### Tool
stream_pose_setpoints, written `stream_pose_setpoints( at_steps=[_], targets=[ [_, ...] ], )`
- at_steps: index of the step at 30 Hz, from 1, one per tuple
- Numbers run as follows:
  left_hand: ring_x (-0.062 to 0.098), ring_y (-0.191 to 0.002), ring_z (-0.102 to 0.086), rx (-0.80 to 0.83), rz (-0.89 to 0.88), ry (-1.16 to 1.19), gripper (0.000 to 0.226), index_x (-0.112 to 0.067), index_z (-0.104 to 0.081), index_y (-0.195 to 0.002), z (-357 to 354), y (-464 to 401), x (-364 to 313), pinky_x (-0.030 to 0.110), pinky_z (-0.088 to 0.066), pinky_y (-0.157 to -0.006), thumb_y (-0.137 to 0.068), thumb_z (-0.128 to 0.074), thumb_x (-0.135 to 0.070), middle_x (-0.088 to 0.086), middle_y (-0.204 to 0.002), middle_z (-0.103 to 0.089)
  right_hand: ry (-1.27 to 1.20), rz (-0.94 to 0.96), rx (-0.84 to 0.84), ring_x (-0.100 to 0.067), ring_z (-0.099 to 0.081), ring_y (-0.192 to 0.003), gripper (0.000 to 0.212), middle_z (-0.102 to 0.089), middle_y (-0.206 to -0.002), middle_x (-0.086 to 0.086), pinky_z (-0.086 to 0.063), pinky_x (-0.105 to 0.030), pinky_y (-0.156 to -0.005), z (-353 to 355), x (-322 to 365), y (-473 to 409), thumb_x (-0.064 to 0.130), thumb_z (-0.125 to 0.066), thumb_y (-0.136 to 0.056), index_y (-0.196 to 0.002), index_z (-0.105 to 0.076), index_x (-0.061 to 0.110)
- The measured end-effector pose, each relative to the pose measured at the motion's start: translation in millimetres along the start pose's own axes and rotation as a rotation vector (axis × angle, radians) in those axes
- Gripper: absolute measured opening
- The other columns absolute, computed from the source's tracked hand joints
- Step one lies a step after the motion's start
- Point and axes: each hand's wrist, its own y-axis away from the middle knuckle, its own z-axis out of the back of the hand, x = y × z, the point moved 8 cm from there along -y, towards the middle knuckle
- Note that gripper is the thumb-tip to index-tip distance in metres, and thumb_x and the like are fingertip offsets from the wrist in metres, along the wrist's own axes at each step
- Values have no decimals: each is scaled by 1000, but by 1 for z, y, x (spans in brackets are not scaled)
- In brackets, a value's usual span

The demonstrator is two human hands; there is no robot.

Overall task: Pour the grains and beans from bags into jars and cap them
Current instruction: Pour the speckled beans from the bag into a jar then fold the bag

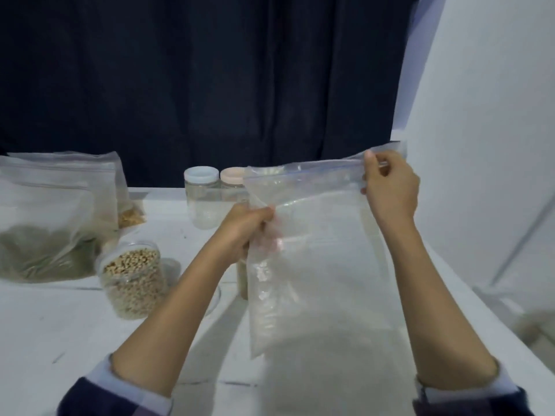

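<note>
My left hand (249, 226) grips the side of the zip bag of white grain (315, 265), my right hand (387, 187) pinches its top corner, lifted above the worktop (60, 325). If the seal opens unevenly, I risk spilling grain short of the empty jar (201, 199).

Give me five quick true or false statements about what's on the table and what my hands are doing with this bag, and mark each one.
1. Both hands hold the clear bag: the left hand grips its left edge, the right hand pinches its top right corner. True.
2. The jar of beans is capped. False: it stands open, no lid on it.
3. The empty jar at the back wears a white lid. True.
4. The bag of green grains lies on the right of the table. False: it sits at the left.
5. The held bag is being tipped over the bean jar. False: it is held upright, right of that jar.
</note>
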Motion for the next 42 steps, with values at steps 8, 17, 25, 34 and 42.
stream_pose_setpoints(
  at_steps=[8,17,25,34,42],
  targets=[
    [31,-83,-67,-234,-85,-842,34,-3,-62,-90,-55,14,78,31,-47,-70,-100,-41,-28,16,-85,-68,321,-134,322,-33,-56,-111,40,-63,-117,-14,-44,-36,-84,-46,-142,61,27,-41,-101,-141,-45,17],
    [28,-55,-65,-388,-380,-1286,62,-1,-53,-111,-65,17,97,26,-44,-41,-69,-82,-36,13,-79,-67,583,72,621,-30,-46,-118,31,-53,-130,-9,-41,-37,-90,-63,-191,113,24,-48,-98,-123,-62,13],
    [35,-95,-56,-359,-541,-1247,36,0,-60,-106,-118,22,80,41,-47,-69,-82,-71,-24,19,-102,-56,831,-15,674,-28,-39,-122,34,-44,-130,-7,-39,-40,-91,-61,-200,133,33,-40,-100,-127,-54,16],
    [24,-147,7,71,-289,-1354,71,-19,-13,-151,-146,1,175,49,5,-116,-95,-22,-61,3,-160,2,880,124,685,-28,-35,-134,43,-41,-145,-11,-23,-46,-109,-56,-217,124,32,-42,-99,-135,-48,9],
    [22,-147,12,156,-187,-1348,78,-19,-2,-152,-150,-5,184,48,6,-118,-92,-20,-67,4,-160,9,945,-23,706,-25,-18,-144,59,-24,-156,-4,-11,-54,-113,-43,-249,130,46,-20,-101,-148,-27,12]
  ],
)
